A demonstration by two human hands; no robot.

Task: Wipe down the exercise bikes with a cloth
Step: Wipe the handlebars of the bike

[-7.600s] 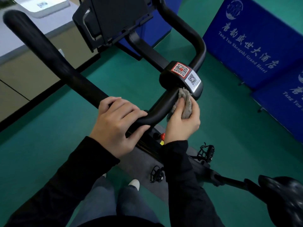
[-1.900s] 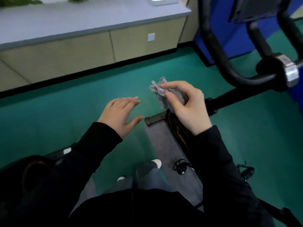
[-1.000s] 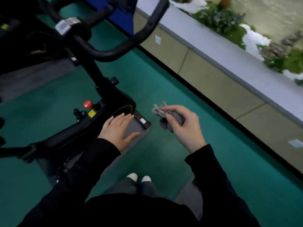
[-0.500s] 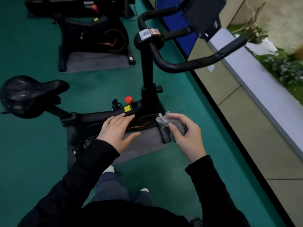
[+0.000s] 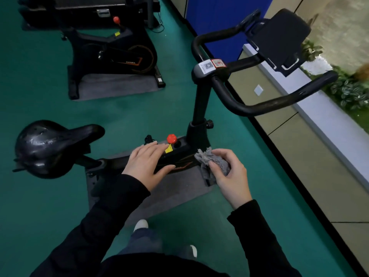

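Note:
A black exercise bike (image 5: 199,108) stands in front of me on a grey mat, its saddle (image 5: 48,144) at the left and its handlebar (image 5: 265,104) at the upper right. A red knob (image 5: 171,138) sits on its frame. My right hand (image 5: 229,174) grips a crumpled grey cloth (image 5: 209,160) in the air near the frame's front end. My left hand (image 5: 147,162) hovers flat over the frame with straight fingers, holding nothing. Whether it touches the frame is unclear.
A second black bike (image 5: 111,54) stands on its own mat at the far left. A beige low wall with a grey ledge (image 5: 319,120) and plants runs along the right. A blue panel (image 5: 217,21) stands behind the handlebar. Green floor lies between the bikes.
My view has swung from the first bike's handlebar, which I was wiping, round to this other bike. My right hand still holds the cloth; my left has let go of the bar.

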